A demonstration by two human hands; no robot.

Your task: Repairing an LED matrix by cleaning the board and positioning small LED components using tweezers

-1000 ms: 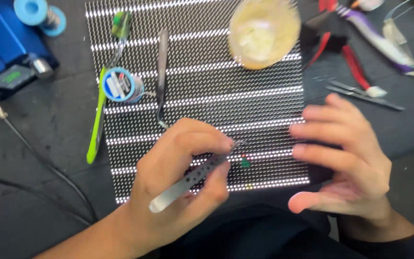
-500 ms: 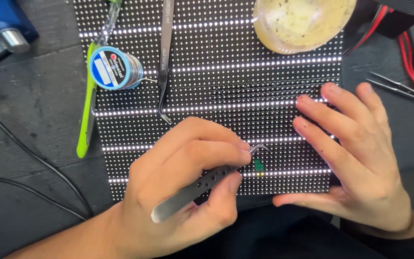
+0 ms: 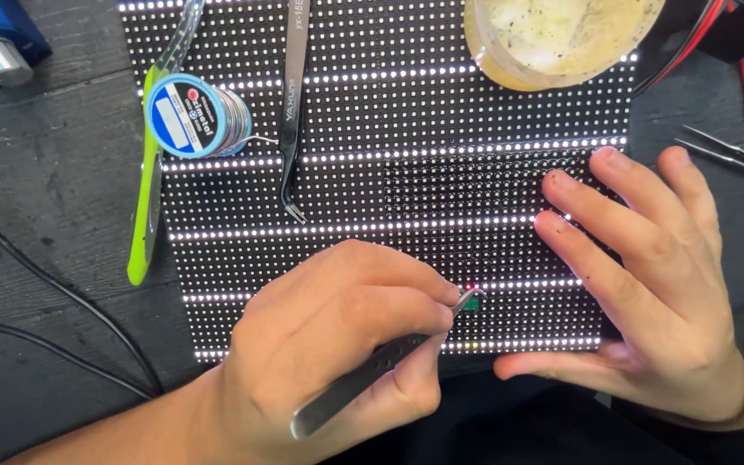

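Tweezers (image 3: 372, 370) still pinched in left hand (image 3: 329, 353), right hand (image 3: 647, 293) stays flat on panel (image 3: 389, 112)

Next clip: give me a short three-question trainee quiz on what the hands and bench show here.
1. True or false: the left hand holds tweezers with their tips at a small green spot on the lit panel.
2. What is the right hand doing? A) lifting the solder spool B) resting flat on the panel C) gripping the red wires
3. Fill in: the solder spool lies beside a second pair of ____ on the panel.

Key
1. True
2. B
3. tweezers
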